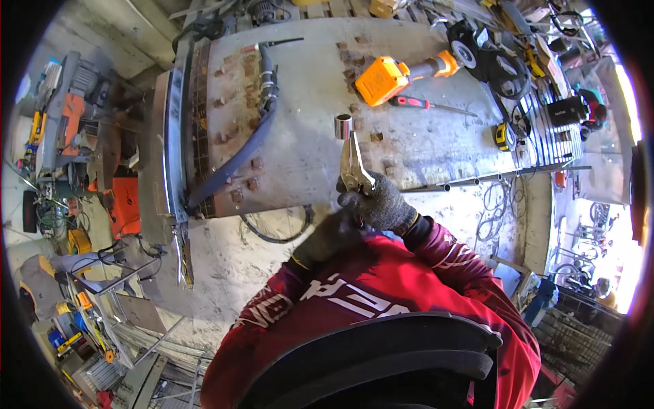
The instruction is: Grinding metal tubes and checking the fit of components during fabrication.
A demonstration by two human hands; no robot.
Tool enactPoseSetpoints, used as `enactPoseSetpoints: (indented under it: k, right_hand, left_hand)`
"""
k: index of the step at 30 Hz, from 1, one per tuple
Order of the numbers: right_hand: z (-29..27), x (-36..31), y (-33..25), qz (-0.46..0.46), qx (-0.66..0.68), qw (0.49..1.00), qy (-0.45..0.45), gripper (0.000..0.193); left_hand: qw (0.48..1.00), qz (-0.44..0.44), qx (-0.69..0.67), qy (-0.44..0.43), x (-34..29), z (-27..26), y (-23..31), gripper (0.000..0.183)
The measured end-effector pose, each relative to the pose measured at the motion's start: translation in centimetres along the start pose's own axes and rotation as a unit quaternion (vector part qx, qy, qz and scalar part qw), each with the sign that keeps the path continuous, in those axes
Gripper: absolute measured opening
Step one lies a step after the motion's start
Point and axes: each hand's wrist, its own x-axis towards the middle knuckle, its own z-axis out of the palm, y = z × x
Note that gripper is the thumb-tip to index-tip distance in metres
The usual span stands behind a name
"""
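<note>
My right hand (385, 206), in a grey knit glove, is closed around the silver locking pliers (353, 167), which point away from me. At the tip of their jaws is a short shiny metal tube (343, 127), above the steel table's near half. My left hand (328, 240), in a dark glove, is closed at the lower end of the pliers, close against my right hand. Its fingertips are partly hidden in shadow there.
On the steel table (306, 143) lie a yellow cordless angle grinder (402, 76), a red-handled screwdriver (412, 102) and a tape measure (505, 137). A thick grey hose (238, 155) crosses its left part. Black cables (492, 213) lie on the floor beyond the near edge.
</note>
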Motion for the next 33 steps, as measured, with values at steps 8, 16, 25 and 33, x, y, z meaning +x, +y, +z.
enactPoseSetpoints:
  k: [8,16,25,33]
  right_hand:
    - [0.1,1.8,-3.3,-0.097,-0.034,0.985,-0.141,0.018]
    - [0.8,2.2,-2.4,-0.076,-0.075,0.984,-0.142,0.027]
    - [-8.7,2.3,-4.2,-0.118,-0.024,0.984,-0.134,0.040]
    - [-24.6,11.2,7.5,0.026,-0.648,0.752,0.120,0.058]
  left_hand:
    - [0.962,0.127,-0.149,-0.190,0.8,0.6,0.2,0.043]
    - [0.947,0.264,0.179,0.030,1.9,-0.2,1.4,0.019]
    - [0.975,0.094,-0.006,0.200,0.0,-1.1,-1.0,0.012]
    - [0.972,-0.084,-0.100,0.196,-0.7,-0.9,-3.6,0.020]
